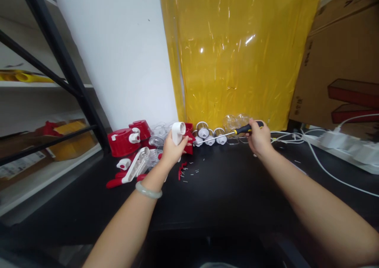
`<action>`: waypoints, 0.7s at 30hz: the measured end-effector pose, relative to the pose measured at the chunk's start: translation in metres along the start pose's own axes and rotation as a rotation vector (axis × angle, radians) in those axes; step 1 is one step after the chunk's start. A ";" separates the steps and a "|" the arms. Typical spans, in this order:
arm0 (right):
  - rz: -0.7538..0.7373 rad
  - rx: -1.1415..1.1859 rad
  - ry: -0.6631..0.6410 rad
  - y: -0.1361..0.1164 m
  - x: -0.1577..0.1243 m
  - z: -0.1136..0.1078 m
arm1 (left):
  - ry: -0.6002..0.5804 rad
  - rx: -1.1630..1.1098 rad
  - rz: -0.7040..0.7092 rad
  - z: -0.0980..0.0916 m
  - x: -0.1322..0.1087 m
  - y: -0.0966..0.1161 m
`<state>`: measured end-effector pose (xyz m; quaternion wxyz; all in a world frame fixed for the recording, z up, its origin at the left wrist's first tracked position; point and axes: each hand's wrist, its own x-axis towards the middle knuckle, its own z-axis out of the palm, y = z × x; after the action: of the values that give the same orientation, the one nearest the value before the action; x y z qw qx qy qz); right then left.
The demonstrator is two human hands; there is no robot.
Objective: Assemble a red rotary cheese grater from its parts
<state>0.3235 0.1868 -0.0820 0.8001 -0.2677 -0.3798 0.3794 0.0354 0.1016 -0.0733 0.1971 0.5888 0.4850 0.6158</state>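
My left hand (pixel 173 146) is closed round a white plastic crank-shaped part (pixel 179 129) with a round opening at its upper end. In my right hand (pixel 260 136) is a screwdriver (pixel 243 129) with a black and yellow handle. Its long shaft points left, and the tip ends close to the fingertips of my left hand; whether it touches anything there I cannot tell. Below lie several small screws (pixel 192 174) and small red plastic pieces (pixel 180 172) on the black table (pixel 225 197).
Red housings (pixel 122 142) and white handles with red grips (pixel 134 168) are piled at left. Metal drums with white hubs (pixel 219 136) stand along the back, beside clear plastic parts (pixel 233 121). White cables (pixel 319 157) and a power strip (pixel 349 149) lie right. A yellow plastic curtain (pixel 237 54) hangs behind.
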 end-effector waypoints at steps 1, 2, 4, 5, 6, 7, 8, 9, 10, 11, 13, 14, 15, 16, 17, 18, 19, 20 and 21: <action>-0.007 0.024 0.022 -0.004 0.002 0.000 | -0.001 -0.003 0.027 0.000 0.000 0.001; -0.010 0.044 0.041 -0.007 0.003 0.001 | -0.015 -0.006 0.057 0.000 -0.001 0.002; -0.008 0.075 0.065 -0.012 0.003 0.002 | -0.066 -0.039 0.117 0.000 -0.003 0.003; -0.004 0.086 0.067 -0.014 0.003 0.002 | -0.089 -0.061 0.140 0.001 -0.005 0.003; -0.001 0.094 0.067 -0.015 0.002 0.003 | -0.102 -0.075 0.159 0.003 -0.006 0.003; 0.002 0.097 0.065 -0.015 0.001 0.003 | -0.102 -0.074 0.175 0.004 -0.007 0.002; 0.007 0.097 0.061 -0.015 0.000 0.004 | -0.093 -0.057 0.190 0.006 -0.008 0.001; 0.010 0.092 0.057 -0.015 -0.001 0.004 | -0.078 -0.027 0.199 0.007 -0.009 0.000; 0.012 0.083 0.050 -0.014 -0.001 0.004 | -0.063 0.008 0.204 0.008 -0.010 -0.001; 0.013 0.073 0.042 -0.013 -0.002 0.004 | -0.046 0.041 0.208 0.008 -0.010 -0.003; 0.008 0.055 0.029 -0.012 -0.002 0.004 | -0.020 0.095 0.213 0.009 -0.010 -0.007; 0.001 0.046 0.025 -0.011 -0.001 0.003 | -0.013 0.114 0.213 0.009 -0.010 -0.008; -0.009 0.036 0.020 -0.011 -0.001 0.003 | -0.010 0.128 0.212 0.009 -0.009 -0.010; -0.022 0.025 0.014 -0.011 -0.001 0.003 | -0.010 0.142 0.210 0.008 -0.009 -0.011; -0.038 0.014 0.008 -0.011 0.000 0.002 | -0.010 0.157 0.207 0.008 -0.008 -0.012; -0.054 0.002 0.003 -0.012 0.000 0.002 | -0.010 0.173 0.204 0.008 -0.008 -0.013; -0.069 -0.008 0.001 -0.012 0.000 0.001 | -0.011 0.189 0.203 0.008 -0.008 -0.012; -0.080 -0.016 0.003 -0.013 0.000 0.001 | -0.015 0.205 0.206 0.008 -0.008 -0.012; -0.088 -0.022 0.007 -0.013 0.000 0.001 | -0.022 0.224 0.213 0.007 -0.009 -0.011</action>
<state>0.3281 0.1793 -0.0717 0.8144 -0.2608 -0.3923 0.3389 0.0404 0.1019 -0.0882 0.0692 0.6620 0.4831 0.5689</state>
